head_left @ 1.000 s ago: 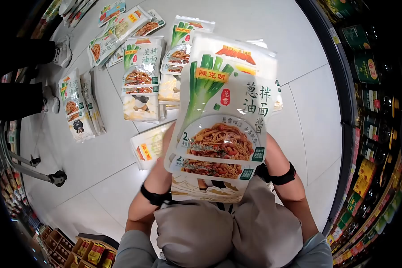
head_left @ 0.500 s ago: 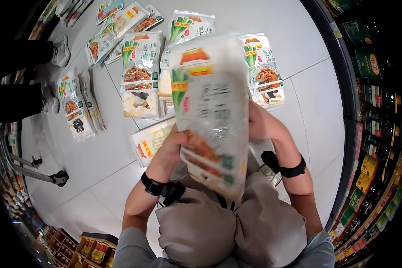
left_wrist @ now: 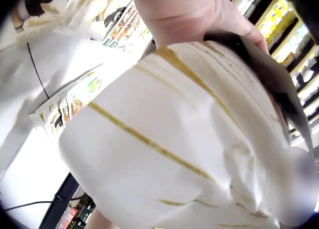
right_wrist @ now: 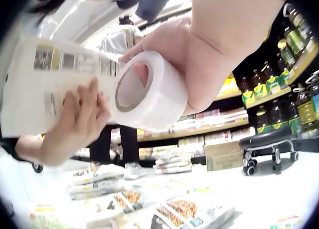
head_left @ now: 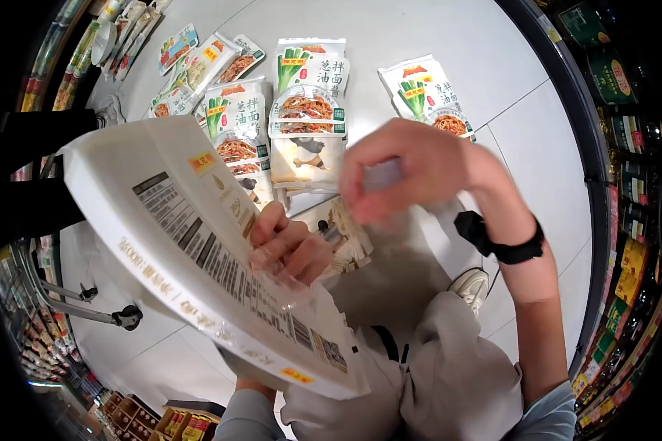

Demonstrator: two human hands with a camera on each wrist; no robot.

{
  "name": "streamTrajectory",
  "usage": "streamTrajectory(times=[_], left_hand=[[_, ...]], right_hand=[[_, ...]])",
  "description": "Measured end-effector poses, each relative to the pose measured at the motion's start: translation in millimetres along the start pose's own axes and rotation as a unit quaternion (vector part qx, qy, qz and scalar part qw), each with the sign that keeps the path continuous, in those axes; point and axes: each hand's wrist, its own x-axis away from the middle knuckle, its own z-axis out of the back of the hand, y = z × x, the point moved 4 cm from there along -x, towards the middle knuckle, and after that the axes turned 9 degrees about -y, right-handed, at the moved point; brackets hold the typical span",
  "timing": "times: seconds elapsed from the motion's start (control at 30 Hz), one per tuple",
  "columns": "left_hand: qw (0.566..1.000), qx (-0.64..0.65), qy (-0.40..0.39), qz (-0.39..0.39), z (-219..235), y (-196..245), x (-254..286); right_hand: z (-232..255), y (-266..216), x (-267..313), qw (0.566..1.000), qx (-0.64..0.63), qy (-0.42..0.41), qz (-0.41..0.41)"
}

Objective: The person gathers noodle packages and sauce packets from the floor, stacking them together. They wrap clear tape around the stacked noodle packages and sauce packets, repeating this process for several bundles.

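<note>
A large white noodle pack (head_left: 206, 257) is tilted at the left of the head view, its printed back and barcode showing. My left hand (head_left: 290, 246) holds it, fingers lying against that printed side; the right wrist view also shows the left hand (right_wrist: 77, 121) on the pack (right_wrist: 30, 89). White wrapping with gold lines (left_wrist: 149, 134) fills much of the left wrist view, below the left hand (left_wrist: 184, 14). My right hand (head_left: 412, 165), blurred, is to the pack's right. In the right wrist view, the right hand (right_wrist: 189, 54) grips a roll of clear tape (right_wrist: 154, 94).
Stacked noodle packs with sauce pouches (head_left: 309, 110) lie on the floor, with another pair (head_left: 426, 92) at the right. Another person's dark-clothed leg (head_left: 37, 209) and a cart's wheel (head_left: 127, 317) are at the left. Store shelves (head_left: 625, 198) line the right side.
The held pack has swung left and turned from its pictured front to its printed back. My right hand has let go of it, and a tape roll now shows in that hand.
</note>
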Motion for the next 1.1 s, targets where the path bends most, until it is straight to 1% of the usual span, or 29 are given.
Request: streamTrajectory(times=[0.03, 0.07, 0.1, 0.13, 0.17, 0.23, 0.3, 0.33, 0.37, 0.43, 0.47, 0.5, 0.53, 0.57, 0.67, 0.7, 0.73, 0.77, 0.8, 0.83, 0.93, 1.0, 1.03, 1.07, 1.1], left_hand=[[0.999, 0.005, -0.051, 0.008, -4.7, -1.9, -4.8], [0.999, 0.003, -0.05, 0.01, -8.7, -2.5, -9.0], [0.998, -0.006, -0.056, 0.035, -13.6, -5.0, -13.4], [0.996, -0.013, -0.061, 0.06, -16.3, -8.1, -15.7], [0.996, -0.013, -0.059, 0.062, -15.4, -8.6, -17.6], [0.99, 0.008, -0.107, 0.091, -16.5, -12.4, -22.3], [0.988, 0.007, -0.121, 0.094, -18.5, -15.9, -26.2], [0.986, 0.006, -0.137, 0.094, -18.8, -17.9, -28.5], [0.986, 0.007, -0.138, 0.095, -16.5, -20.7, -31.2], [0.971, 0.062, -0.207, 0.106, -18.7, -28.4, -33.1], [0.97, 0.064, -0.206, 0.107, -18.8, -32.8, -34.4], [0.965, 0.088, -0.222, 0.111, -21.6, -37.1, -36.2], [0.958, 0.111, -0.237, 0.115, -24.2, -40.3, -37.1], [0.958, 0.11, -0.237, 0.116, -25.3, -43.1, -36.4], [0.958, 0.142, -0.229, 0.095, -25.7, -50.6, -34.6], [0.951, 0.171, -0.25, 0.071, -25.2, -52.5, -35.4], [0.941, 0.199, -0.269, 0.046, -25.8, -52.1, -35.2], [0.941, 0.198, -0.269, 0.046, -27.2, -52.3, -33.9], [0.948, 0.185, -0.252, 0.062, -28.5, -54.5, -32.5], [0.953, 0.173, -0.235, 0.078, -29.1, -56.4, -32.6], [0.952, 0.186, -0.227, 0.083, -32.6, -62.3, -39.7], [0.951, 0.197, -0.223, 0.087, -37.1, -64.4, -41.8], [0.949, 0.208, -0.218, 0.092, -39.0, -65.1, -42.9], [0.949, 0.207, -0.218, 0.091, -40.5, -65.7, -45.0], [0.946, 0.21, -0.229, 0.09, -42.4, -66.4, -47.0]], right_hand=[[-1.0, 11.0, -9.9, 0.998, -0.017, 0.045, 0.028], [-0.7, 16.2, -18.7, 0.994, -0.035, 0.09, 0.056], [-2.5, 17.2, -26.5, 0.994, -0.035, 0.089, 0.059], [-5.8, 18.0, -33.2, 0.994, -0.051, 0.077, 0.05], [-9.1, 19.9, -38.8, 0.995, -0.067, 0.066, 0.041], [-11.7, 27.0, -46.4, 0.996, -0.048, 0.058, 0.044], [-15.6, 31.8, -51.2, 0.988, -0.132, 0.01, 0.073], [-16.4, 30.1, -53.8, 0.984, -0.129, 0.002, 0.12], [-16.9, 30.6, -50.7, 0.985, -0.127, 0.003, 0.12], [-25.2, 27.9, -42.6, 0.971, -0.213, -0.026, 0.101], [-26.0, 26.5, -39.4, 0.962, -0.251, -0.04, 0.098], [-25.1, 24.6, -37.3, 0.962, -0.25, -0.04, 0.099], [-23.5, 21.3, -35.3, 0.966, -0.228, -0.035, 0.117], [-21.7, 18.0, -32.6, 0.969, -0.206, -0.028, 0.136], [-10.6, 7.7, -22.2, 0.966, -0.219, -0.017, 0.133], [-8.2, 9.6, -23.4, 0.967, -0.218, -0.017, 0.134], [-4.7, 8.8, -25.4, 0.969, -0.192, 0.004, 0.153], [-2.3, 4.9, -26.8, 0.971, -0.165, 0.026, 0.172], [-2.6, 2.1, -23.4, 0.983, -0.145, 0.011, 0.117], [-3.4, 5.3, -25.3, 0.983, -0.144, 0.011, 0.117], [-10.6, 17.1, -34.4, 0.979, -0.16, -0.003, 0.129], [-11.5, 13.5, -34.7, 0.969, -0.122, 0.096, 0.19], [-16.5, 13.1, -36.4, 0.969, -0.122, 0.095, 0.191], [-18.3, 9.5, -34.3, 0.96, -0.049, 0.167, 0.219], [-22.1, 6.1, -31.4, 0.94, 0.024, 0.238, 0.244]])
